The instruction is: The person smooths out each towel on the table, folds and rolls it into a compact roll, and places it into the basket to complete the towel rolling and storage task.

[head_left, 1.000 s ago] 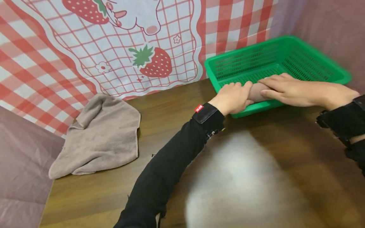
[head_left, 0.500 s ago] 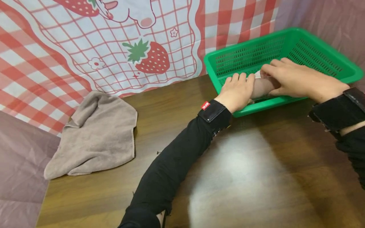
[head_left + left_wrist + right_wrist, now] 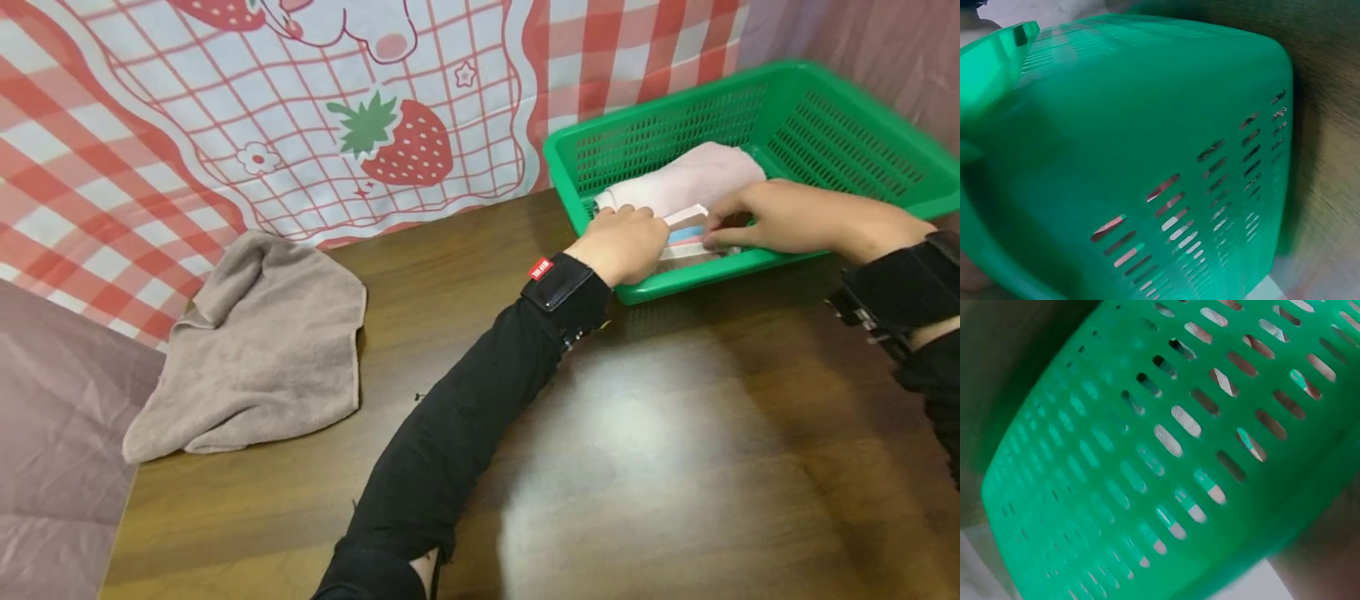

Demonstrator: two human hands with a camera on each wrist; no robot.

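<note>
A green slotted basket [image 3: 847, 142] stands at the table's back right. A rolled pink towel [image 3: 686, 182] lies inside it, apart from both hands. In front of the towel, by the near rim, lies a flat piece with white, blue and pink stripes [image 3: 686, 233]. My left hand [image 3: 626, 242] curls over its left end, fingertips hidden inside the basket. My right hand [image 3: 783, 218] pinches its right end with fingers and thumb. Both wrist views show only the basket wall [image 3: 1147, 144] [image 3: 1147, 456] up close, blurred.
A crumpled taupe towel [image 3: 262, 350] lies at the left of the brown wooden table [image 3: 675, 467]. A red-checked strawberry cloth [image 3: 300, 125] hangs behind. Mauve fabric [image 3: 52, 467] borders the table's left edge.
Both hands have let go of the rolled pink towel, which now lies deeper in the basket. They have drawn back to the near rim onto the striped piece.
</note>
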